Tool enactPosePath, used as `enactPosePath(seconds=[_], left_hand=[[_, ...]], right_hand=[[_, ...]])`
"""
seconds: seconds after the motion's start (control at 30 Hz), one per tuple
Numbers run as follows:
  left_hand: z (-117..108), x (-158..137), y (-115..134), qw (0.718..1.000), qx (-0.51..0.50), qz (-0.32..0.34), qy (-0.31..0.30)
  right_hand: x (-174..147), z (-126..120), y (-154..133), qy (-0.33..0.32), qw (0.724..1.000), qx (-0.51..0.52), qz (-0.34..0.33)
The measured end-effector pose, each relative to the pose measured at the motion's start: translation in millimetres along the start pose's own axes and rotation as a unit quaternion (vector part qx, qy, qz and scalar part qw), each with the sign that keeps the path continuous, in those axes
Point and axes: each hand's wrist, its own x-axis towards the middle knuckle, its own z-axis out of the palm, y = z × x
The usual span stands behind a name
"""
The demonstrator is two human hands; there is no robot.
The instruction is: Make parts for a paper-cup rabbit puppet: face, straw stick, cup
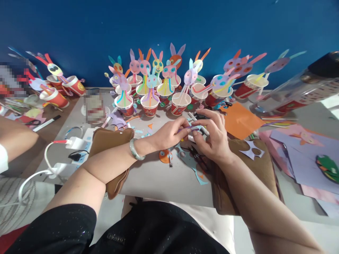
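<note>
A thin purple strip (195, 129), probably paper, is held above the middle of the table. My left hand (176, 132) pinches its left part between closed fingertips. At its other end, the thumb and index finger of my right hand (213, 135) close on it, the other fingers arched above. Below my hands lie an orange paper disc with eyes (163, 156) and a clear-capped pen (170, 159). Beside them is a light blue paper offcut (188, 160) with round holes. Dark-handled scissors (197, 154) lie partly hidden under my right hand.
Red paper cups (150, 106) with paper rabbit figures line the blue wall. Brown cushions (112, 139) lie under both forearms. Orange paper (241, 120), purple sheets (304, 158) and a clear bottle (293, 93) are right. A power strip (82, 150) and another person's arm (16, 141) are left.
</note>
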Motion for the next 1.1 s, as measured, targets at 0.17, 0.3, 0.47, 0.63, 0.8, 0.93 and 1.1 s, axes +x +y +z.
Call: enactPosePath(seconds=[0.17, 0.3, 0.47, 0.63, 0.8, 0.93, 1.1], left_hand=[[0, -2, 6, 1.0, 0.024, 0.005, -0.005], [1, -4, 6, 1.0, 0.022, 0.003, -0.017], [1, -3, 1, 0.999, 0.009, 0.032, -0.006], [0, 1, -4, 0.999, -0.011, 0.048, 0.007], [0, 2, -6, 0.999, -0.042, 0.018, 0.008], [1, 2, -6, 0.998, -0.06, 0.004, 0.007], [-1, 4, -8, 0.998, -0.055, -0.001, 0.031]], right_hand=[[2, 0, -2, -0.023, 0.996, 0.085, 0.021], [2, 1, -1, -0.055, 0.975, 0.191, 0.098], [3, 2, 0, -0.104, 0.925, 0.316, 0.183], [4, 2, -4, -0.09, 0.906, 0.358, 0.208], [2, 3, -4, -0.015, 0.907, 0.362, 0.217], [3, 6, -1, 0.033, 0.911, 0.346, 0.225], [10, -6, 0, 0.029, 0.935, 0.218, 0.278]])
